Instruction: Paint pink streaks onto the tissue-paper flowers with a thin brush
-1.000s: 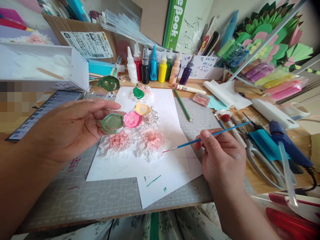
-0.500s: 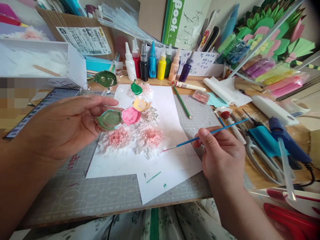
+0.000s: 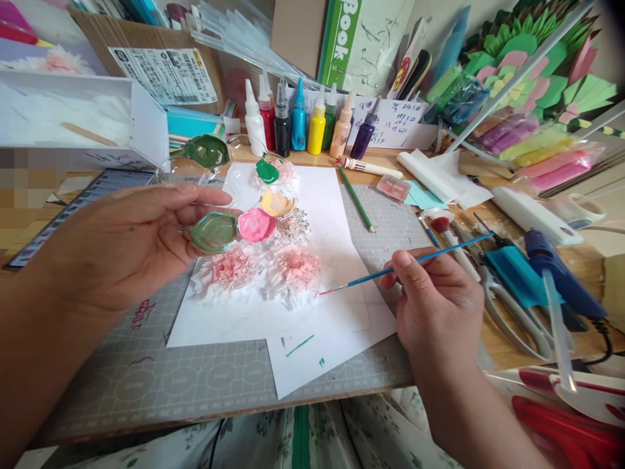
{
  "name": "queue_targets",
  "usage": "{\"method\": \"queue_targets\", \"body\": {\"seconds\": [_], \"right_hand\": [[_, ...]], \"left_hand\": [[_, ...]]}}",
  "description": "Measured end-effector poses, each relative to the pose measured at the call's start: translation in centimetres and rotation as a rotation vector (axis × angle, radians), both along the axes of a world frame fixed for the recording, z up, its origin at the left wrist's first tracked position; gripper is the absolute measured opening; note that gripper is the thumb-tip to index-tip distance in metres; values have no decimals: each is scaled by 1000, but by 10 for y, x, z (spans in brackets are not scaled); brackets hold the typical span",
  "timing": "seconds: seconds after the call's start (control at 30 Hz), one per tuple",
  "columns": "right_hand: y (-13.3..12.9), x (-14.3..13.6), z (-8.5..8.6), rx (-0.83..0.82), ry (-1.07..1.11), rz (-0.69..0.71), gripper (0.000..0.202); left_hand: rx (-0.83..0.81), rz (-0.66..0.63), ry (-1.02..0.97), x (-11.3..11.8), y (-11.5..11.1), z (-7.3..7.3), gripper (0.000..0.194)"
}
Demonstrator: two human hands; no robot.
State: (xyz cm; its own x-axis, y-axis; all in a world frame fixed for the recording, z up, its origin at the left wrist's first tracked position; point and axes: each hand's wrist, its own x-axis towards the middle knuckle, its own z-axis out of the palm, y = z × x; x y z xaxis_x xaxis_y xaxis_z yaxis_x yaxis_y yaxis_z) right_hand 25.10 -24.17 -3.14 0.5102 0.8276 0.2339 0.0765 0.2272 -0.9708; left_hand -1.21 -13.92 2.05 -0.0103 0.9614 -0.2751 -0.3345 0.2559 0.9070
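My left hand (image 3: 141, 241) grips a clear paint palette (image 3: 233, 195) by its edge, above the white paper (image 3: 215, 329). Its wells hold greens, pink and a yellowish-orange paint. Between thumb and fingers, my right hand (image 3: 437, 303) has a thin blue paintbrush (image 3: 390, 268), its tip at the paper just right of a pink-and-white ruffled paper flower (image 3: 295, 266). A small pink mark shows by the tip. A second such flower (image 3: 228, 268) lies to the left, and others are partly hidden behind the palette.
Several paint bottles (image 3: 315, 130) line the back. A green pencil (image 3: 356, 199) lies on the grey cutting mat (image 3: 205, 381). To the right are scissors (image 3: 508, 319), brushes and a blue glue gun (image 3: 561, 267). A phone or tablet (image 3: 83, 212) lies left behind my left hand.
My right hand and the paintbrush have shifted slightly right, and a short pink stroke shows left of the tip. My left hand and the palette stay nearly still.
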Motion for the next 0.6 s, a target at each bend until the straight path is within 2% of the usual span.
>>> {"method": "queue_targets", "body": {"seconds": [0.13,0.6], "right_hand": [[1,0,-2,-17,-48,-1,21],[-3,-1,0,-27,-114,73,20]], "left_hand": [[86,-45,152,-1,0,0,23],[52,-37,144,0,1,-1,23]]}}
